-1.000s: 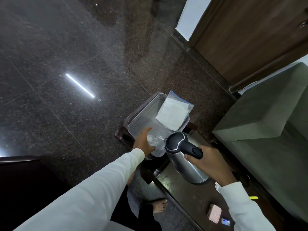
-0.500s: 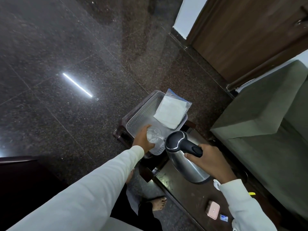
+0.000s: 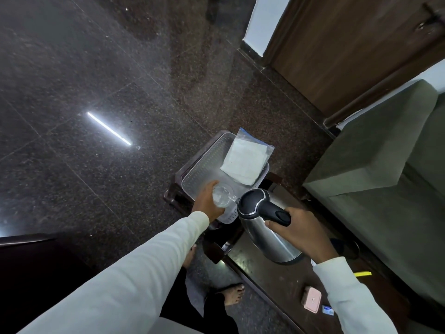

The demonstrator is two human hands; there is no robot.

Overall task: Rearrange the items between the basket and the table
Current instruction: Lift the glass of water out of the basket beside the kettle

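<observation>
Steel kettle (image 3: 269,235) tilted, right hand (image 3: 301,233) grip clamped on its black handle; left hand (image 3: 207,201) clasps clear glass (image 3: 222,196)

One basket (image 3: 192,182), one kettle (image 3: 269,235), one glass (image 3: 221,196), one pouch (image 3: 245,162).

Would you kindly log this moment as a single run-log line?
left hand: holds clear glass over basket | right hand: grips kettle handle, kettle tilted toward glass | packet: in basket

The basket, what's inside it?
The basket holds a white packet in a clear bag, and the left hand lowers a clear glass in. The kettle hides one corner.
</observation>
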